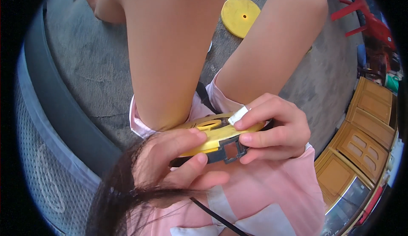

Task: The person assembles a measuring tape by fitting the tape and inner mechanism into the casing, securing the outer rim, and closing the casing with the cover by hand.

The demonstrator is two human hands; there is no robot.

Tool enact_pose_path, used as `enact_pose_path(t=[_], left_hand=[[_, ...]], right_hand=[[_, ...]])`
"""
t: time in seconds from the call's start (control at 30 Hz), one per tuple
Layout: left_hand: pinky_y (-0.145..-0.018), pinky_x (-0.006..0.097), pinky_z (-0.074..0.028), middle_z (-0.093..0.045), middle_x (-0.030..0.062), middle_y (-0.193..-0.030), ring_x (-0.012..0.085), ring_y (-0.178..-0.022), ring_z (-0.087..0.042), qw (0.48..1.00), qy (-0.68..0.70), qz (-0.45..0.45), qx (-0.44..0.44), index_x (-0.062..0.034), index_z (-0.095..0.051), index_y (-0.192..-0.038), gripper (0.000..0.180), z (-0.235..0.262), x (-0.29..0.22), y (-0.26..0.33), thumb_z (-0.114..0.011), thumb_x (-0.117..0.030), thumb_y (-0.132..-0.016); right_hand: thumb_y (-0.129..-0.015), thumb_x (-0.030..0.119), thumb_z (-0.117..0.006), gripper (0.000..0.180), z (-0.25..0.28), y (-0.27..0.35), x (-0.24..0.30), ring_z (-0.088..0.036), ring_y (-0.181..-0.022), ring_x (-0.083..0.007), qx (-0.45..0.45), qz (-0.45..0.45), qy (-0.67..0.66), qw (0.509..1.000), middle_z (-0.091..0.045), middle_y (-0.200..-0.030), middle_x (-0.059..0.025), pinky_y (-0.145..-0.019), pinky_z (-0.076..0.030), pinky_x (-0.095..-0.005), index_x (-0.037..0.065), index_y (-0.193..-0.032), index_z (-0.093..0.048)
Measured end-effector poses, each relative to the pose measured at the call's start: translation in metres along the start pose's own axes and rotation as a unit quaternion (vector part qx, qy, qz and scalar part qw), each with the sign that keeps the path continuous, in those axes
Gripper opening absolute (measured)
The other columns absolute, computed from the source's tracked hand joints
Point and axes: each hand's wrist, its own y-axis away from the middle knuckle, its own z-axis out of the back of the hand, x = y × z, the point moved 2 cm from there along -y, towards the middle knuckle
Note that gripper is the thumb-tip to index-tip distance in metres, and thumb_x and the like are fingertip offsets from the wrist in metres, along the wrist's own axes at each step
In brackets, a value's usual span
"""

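In my lap is a round, flat yellow case with a black edge, a raised yellow loop on its face and a small square black frame at its near rim. My left hand grips its left side, with fingers on the yellow face and along the black edge. My right hand closes round the right side. Under its index fingertip a small white piece stands against the case; its kind is unclear. The palm side of both hands is hidden.
A yellow disc with a centre hole lies on the grey floor, partly behind my right leg. A red plastic chair stands far right, above wooden cabinets. A padded grey-blue surface curves along the left. Dark hair hangs over my left wrist.
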Motion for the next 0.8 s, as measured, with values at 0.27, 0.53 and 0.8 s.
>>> enact_pose_path(t=[0.27,0.53,0.8], left_hand=[[-0.06,0.027,-0.043,-0.053,0.0117,-0.081,0.0218,-0.068,-0.055,0.97,0.164,0.176,-0.044,-0.0045,-0.048,-0.083,0.044,-0.013,0.002,0.004,-0.075,-0.015,-0.05],[-0.063,0.03,-0.042,-0.054,0.0163,-0.084,0.0263,-0.071,-0.055,0.98,0.048,0.128,0.141,0.0024,-0.049,-0.094,0.041,-0.001,0.003,-0.006,-0.057,-0.029,-0.069],[-0.064,0.034,-0.044,-0.052,0.0171,-0.086,0.0275,-0.072,-0.053,0.98,0.049,0.078,0.178,0.0032,-0.042,-0.102,0.05,0.001,0.004,-0.004,-0.061,-0.027,-0.067]], right_hand=[[-0.057,0.013,-0.07,0.024,0.0,0.002,-0.003,-0.05,-0.061,-0.0183,0.047,-0.077,-0.127,0.988,-0.052,-0.074,-0.0083,-0.05,-0.038,-0.0248,0.003,-0.074,-0.057],[-0.058,0.014,-0.069,0.027,-0.003,0.0,-0.002,-0.049,-0.061,-0.0177,0.063,-0.128,-0.136,0.98,-0.05,-0.074,-0.0078,-0.051,-0.038,-0.0241,0.001,-0.079,-0.057],[-0.058,0.014,-0.069,0.026,-0.007,0.002,-0.001,-0.048,-0.06,-0.018,0.052,-0.097,-0.133,0.985,-0.049,-0.073,-0.0072,-0.05,-0.038,-0.0251,0.001,-0.077,-0.057]])
